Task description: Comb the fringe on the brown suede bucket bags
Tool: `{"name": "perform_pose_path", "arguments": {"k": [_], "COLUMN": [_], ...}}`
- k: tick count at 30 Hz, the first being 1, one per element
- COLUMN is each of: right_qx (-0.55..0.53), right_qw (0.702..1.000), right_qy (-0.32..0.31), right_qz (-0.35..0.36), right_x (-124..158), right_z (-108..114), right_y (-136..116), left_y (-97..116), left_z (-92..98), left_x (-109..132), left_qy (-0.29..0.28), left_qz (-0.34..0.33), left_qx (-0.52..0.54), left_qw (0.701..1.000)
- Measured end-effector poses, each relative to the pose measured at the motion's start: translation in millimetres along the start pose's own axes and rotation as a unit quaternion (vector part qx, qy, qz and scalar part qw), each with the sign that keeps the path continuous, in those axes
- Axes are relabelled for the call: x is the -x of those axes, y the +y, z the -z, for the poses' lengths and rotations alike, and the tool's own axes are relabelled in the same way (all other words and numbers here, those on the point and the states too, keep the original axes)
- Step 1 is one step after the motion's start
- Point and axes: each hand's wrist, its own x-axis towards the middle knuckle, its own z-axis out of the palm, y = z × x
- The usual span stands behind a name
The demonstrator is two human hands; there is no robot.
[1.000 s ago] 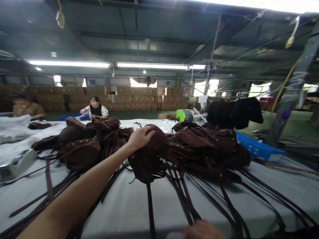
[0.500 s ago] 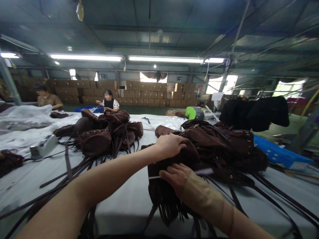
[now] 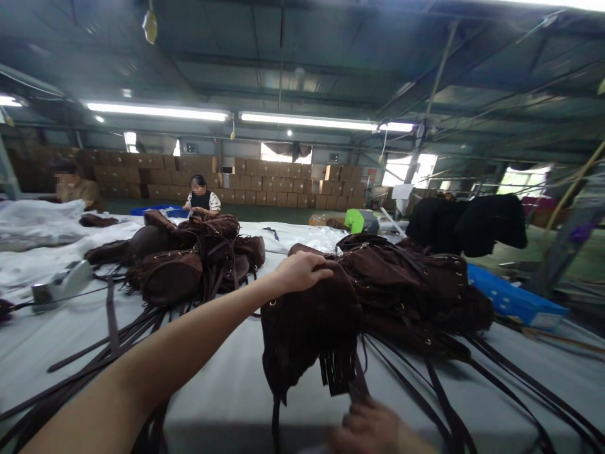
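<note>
A dark brown fringed bag (image 3: 312,315) stands at the middle of the white-covered table, its fringe hanging at the front. My left hand (image 3: 302,271) grips its top edge, fingers bent over the far side. Low at the front, my right hand (image 3: 371,425) is blurred, with its fingers curled by a dark strap (image 3: 358,386) below the fringe; what it holds is too smeared to name. Right of the bag lies a pile of brown bags (image 3: 411,284) with long straps. Another heap of brown bags (image 3: 174,274) rests on the left.
A metal tape dispenser (image 3: 61,285) sits at left on the table (image 3: 212,391). A blue box (image 3: 515,299) and black cloth (image 3: 467,224) are at right. Two people work across the table, one (image 3: 202,198) near a blue bin (image 3: 158,210). Stacked cartons (image 3: 274,183) line the back.
My right hand has moved from the bag's front down toward the table's near edge. The bag's front and fringe now show. My left hand stays at its top, and the view has shifted slightly.
</note>
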Motion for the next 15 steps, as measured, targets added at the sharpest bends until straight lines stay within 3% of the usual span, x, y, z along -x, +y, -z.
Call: {"name": "perform_pose_path", "arguments": {"k": [3, 5, 6, 9, 12, 14, 15], "right_qx": [0.143, 0.216, 0.231, 0.229, 0.228, 0.207, 0.185], "right_qw": [0.974, 0.958, 0.958, 0.965, 0.954, 0.952, 0.96], "right_qy": [0.17, 0.179, 0.157, 0.119, 0.194, 0.226, 0.207], "right_qz": [-0.038, -0.057, -0.06, -0.039, -0.009, 0.016, 0.024], "right_x": [-13, -23, -26, -28, -22, -15, -10], "right_z": [36, 47, 41, -21, -97, -123, -126], "right_y": [19, 27, 29, 34, 40, 38, 34], "left_y": [13, 23, 27, 32, 31, 28, 27], "left_z": [-0.1, 0.6, 1.8, 7.7, 7.4, 0.3, -4.3], "left_x": [0, 0, 0, 2, 8, 11, 11], "left_qy": [-0.017, -0.021, -0.019, -0.002, 0.012, 0.019, 0.02], "left_qz": [-0.02, -0.035, -0.042, -0.056, -0.059, -0.041, -0.032], "left_qx": [-0.001, 0.0, 0.003, 0.01, -0.012, -0.025, -0.027], "left_qw": [1.0, 0.999, 0.999, 0.998, 0.998, 0.999, 0.999]}}
